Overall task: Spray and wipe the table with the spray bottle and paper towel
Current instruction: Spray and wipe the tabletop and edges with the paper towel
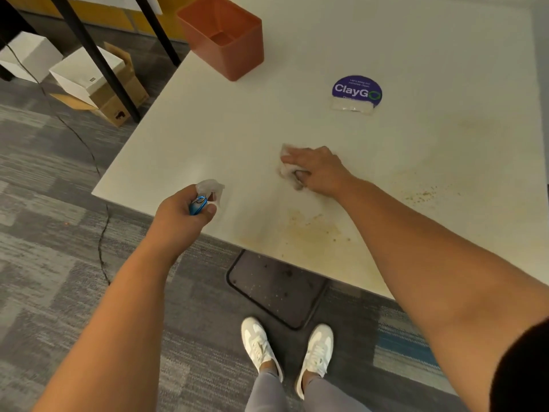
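My left hand (184,211) grips a small spray bottle (208,193) with a clear head and a blue body, held over the near left edge of the white table (214,120). My right hand (319,171) presses a crumpled, soiled paper towel (289,169) flat against the tabletop near its middle; the thumb curls under against the towel. Brownish-yellow stains (312,233) and crumbs (424,196) mark the table's near side and right side.
An orange square bin (225,37) stands at the table's far left. A purple round sticker (356,89) with a clear packet (352,105) below it lies further back. Cardboard boxes (98,81), black table legs and a cable are on the carpet at left. My feet stand by the table's base plate (276,286).
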{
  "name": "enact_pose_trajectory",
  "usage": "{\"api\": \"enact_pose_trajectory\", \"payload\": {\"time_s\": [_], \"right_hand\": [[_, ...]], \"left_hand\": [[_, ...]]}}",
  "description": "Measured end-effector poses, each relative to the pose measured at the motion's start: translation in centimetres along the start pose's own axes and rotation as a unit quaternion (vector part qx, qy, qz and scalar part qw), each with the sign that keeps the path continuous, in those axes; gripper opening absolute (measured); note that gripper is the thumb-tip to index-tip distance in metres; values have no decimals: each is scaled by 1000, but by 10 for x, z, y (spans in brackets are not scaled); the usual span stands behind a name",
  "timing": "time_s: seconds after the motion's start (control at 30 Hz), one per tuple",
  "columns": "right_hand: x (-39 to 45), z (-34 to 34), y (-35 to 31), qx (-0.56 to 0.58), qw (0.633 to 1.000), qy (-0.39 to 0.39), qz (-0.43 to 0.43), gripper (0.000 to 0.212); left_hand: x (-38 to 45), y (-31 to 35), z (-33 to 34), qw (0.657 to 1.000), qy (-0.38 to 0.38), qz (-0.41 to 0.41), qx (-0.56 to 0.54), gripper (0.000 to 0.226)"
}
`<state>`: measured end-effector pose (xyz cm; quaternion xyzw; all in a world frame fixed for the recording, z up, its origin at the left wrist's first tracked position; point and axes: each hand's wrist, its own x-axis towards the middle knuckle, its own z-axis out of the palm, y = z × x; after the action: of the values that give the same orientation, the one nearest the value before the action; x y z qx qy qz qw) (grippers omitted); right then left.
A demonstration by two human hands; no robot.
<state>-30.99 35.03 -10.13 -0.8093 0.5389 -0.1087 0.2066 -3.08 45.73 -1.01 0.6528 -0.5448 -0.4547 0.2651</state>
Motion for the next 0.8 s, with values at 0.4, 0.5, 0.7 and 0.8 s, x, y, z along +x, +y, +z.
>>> {"api": "enact_pose_trajectory", "payload": {"time_s": [0.4,0.5,0.7,0.8], "right_hand": [[-80,30,-35,93,985,-44,-140,36],[-62,23,-31,106,988,29,-107,33],[-52,52,-48,49,994,76,-54,38],[-89,58,-68,53,995,54,-72,39]], "left_hand": [[-15,-7,10,1000,-11,3,-3,39],[-10,-9,5,1000,-24,10,5,40],[-9,-23,-10,998,-50,26,22,37],[-8,-32,-19,997,-64,21,30,34]]}}
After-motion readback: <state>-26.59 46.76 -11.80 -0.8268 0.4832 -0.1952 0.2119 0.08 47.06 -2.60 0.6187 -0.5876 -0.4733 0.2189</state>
